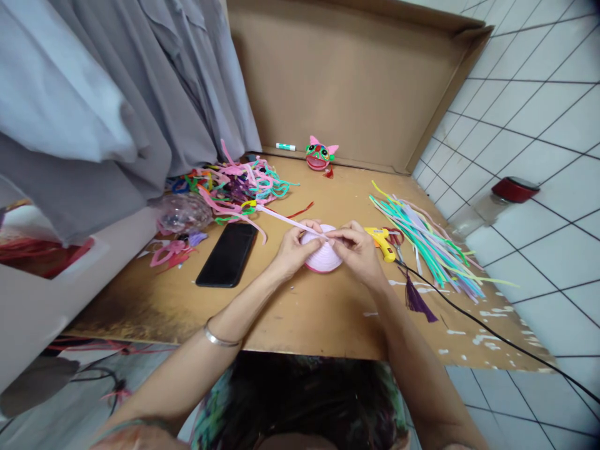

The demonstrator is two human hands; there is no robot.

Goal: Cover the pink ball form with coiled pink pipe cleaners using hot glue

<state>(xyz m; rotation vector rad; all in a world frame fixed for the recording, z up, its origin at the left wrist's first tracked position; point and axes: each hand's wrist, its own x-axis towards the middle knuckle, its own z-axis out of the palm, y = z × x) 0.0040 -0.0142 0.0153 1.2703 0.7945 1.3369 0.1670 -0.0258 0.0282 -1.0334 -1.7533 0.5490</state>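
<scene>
Both hands meet over a round, domed lilac piece [324, 257] with coiled rows and a darker pink edge at its base. A long lilac pipe cleaner [281, 216] runs from between my fingers toward the upper left. My left hand [296, 249] is closed, pinching the pipe cleaner against the piece with thumb and fingers. My right hand [357, 251] is closed too, its thumb and fingertips pressed together on the pipe cleaner at the top of the dome. The fingertips partly hide the spot where strip and dome meet.
Right of my hands lie a yellow glue gun [385, 245] with a black cord, scissors [396, 237], a purple tassel [417, 297] and many pipe cleaners [426, 237]. A black phone [227, 255] and a tangled pile [244, 181] are leftward. A lion-head figure [319, 155] and glue stick [285, 147] sit behind.
</scene>
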